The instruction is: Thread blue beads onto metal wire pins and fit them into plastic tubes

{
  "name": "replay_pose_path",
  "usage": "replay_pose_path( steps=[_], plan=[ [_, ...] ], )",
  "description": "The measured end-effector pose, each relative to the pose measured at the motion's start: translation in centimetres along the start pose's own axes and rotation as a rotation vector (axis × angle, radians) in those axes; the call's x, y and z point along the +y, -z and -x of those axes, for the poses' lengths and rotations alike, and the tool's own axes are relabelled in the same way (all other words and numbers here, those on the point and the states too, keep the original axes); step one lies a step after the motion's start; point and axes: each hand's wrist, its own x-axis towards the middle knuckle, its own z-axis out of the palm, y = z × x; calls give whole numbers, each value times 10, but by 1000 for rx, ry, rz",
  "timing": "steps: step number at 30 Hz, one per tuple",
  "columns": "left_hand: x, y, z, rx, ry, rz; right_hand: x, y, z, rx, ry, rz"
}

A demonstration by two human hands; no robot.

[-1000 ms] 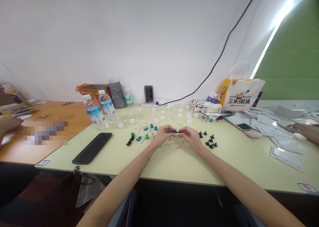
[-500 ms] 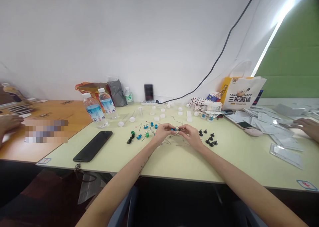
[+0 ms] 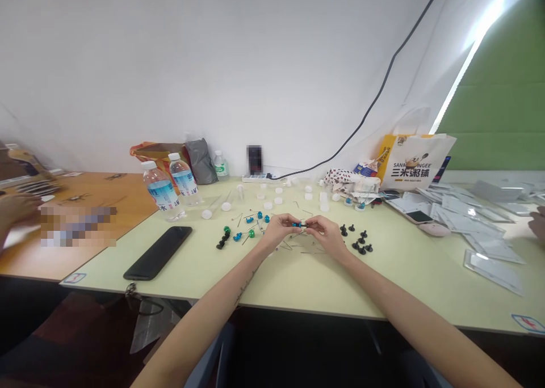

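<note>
My left hand (image 3: 279,231) pinches a small blue piece (image 3: 295,224) between thumb and fingertips. My right hand (image 3: 326,233) is closed on a small black piece (image 3: 304,225) that meets the blue one end to end, just above the table. Their exact kind is too small to make out. Loose blue parts (image 3: 260,214), a green part (image 3: 251,233) and black parts (image 3: 222,240) lie left of my hands. Several black stemmed parts (image 3: 361,241) stand to the right. Thin metal pins (image 3: 286,246) are scattered beneath and around my hands.
White caps and clear tubes (image 3: 226,206) lie behind my hands. Two water bottles (image 3: 164,192) and a black phone (image 3: 158,253) are at the left. White flat packets (image 3: 494,269) and a paper bag (image 3: 419,161) sit at right. Other people's hands (image 3: 17,212) show at both sides.
My hands keep the two pieces together in nearly the same spot. At the far right, another person's hand has drawn back toward the edge. The view has shifted slightly.
</note>
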Motion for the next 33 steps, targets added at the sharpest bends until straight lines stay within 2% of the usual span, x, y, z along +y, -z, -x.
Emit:
replay_pose_path(
  steps=[26,33],
  plan=[
    [1,-1,0,-8,41,-2,-3,0,1,-2,-80,-56],
    [5,-1,1,-7,77,13,-3,-1,1,-7,-36,-43]
  ],
)
